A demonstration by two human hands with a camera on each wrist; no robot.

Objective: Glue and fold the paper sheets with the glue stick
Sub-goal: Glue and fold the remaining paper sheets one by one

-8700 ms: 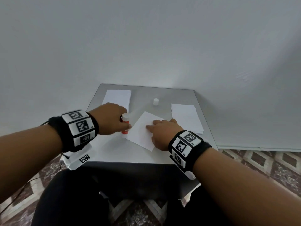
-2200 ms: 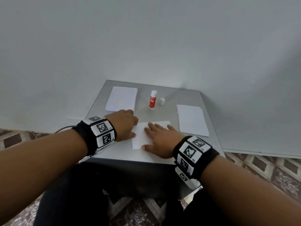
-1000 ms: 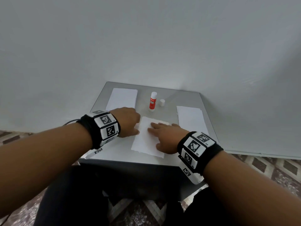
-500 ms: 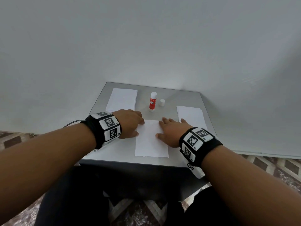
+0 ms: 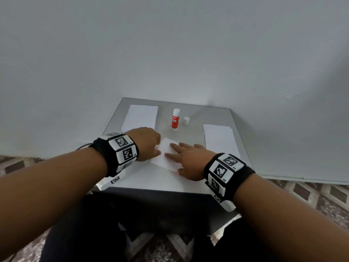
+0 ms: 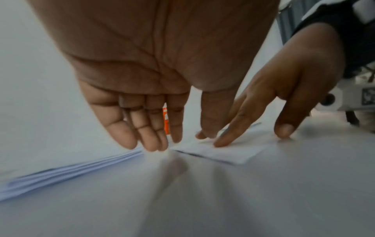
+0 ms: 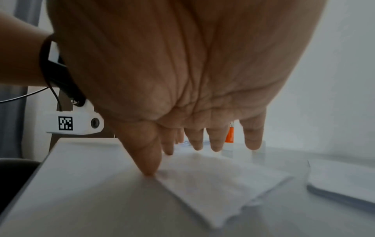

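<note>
A small white paper sheet (image 5: 164,155) lies tilted on the grey table (image 5: 151,180), near its middle. My right hand (image 5: 181,157) lies flat on the sheet's right part with straight fingers; in the right wrist view its thumb touches a corner of the sheet (image 7: 213,184). My left hand (image 5: 151,146) sits at the sheet's left edge, and in the left wrist view its fingers (image 6: 158,144) point straight down at the table beside the sheet (image 6: 233,152). The red-and-white glue stick (image 5: 175,120) stands uncapped behind the sheet, held by neither hand.
The stick's white cap (image 5: 186,121) stands just right of it. A stack of white paper (image 5: 140,118) lies at the back left and another stack (image 5: 220,140) along the right edge. A wall rises right behind the table.
The sheet has turned from square-on to tilted. My right hand slid left onto it, and my left hand stays at its left edge.
</note>
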